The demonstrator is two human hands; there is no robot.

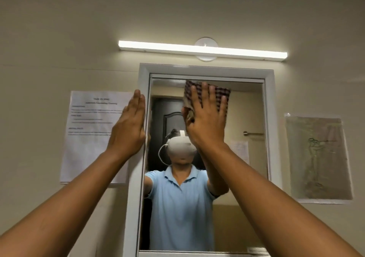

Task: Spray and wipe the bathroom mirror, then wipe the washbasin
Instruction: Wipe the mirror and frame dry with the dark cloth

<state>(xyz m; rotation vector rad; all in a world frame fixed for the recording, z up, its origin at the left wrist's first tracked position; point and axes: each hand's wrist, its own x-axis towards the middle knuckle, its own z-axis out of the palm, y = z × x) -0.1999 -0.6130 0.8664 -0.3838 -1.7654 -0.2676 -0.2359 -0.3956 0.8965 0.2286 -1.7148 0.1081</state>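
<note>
The bathroom mirror (245,177) hangs on the wall in a white frame (269,118). My right hand (205,122) lies flat against the upper part of the glass, fingers spread, pressing a dark checked cloth (221,93) onto it. My left hand (129,126) is flat with fingers together, resting on the left side of the frame. The glass reflects a person in a light blue shirt with a white headset. Neither the spray bottle nor the washbasin is in view.
A lit tube lamp (201,48) is mounted above the mirror. A printed sheet (88,134) is taped to the wall on the left and a drawing in a plastic sleeve (320,158) on the right. A dark door shows in the reflection.
</note>
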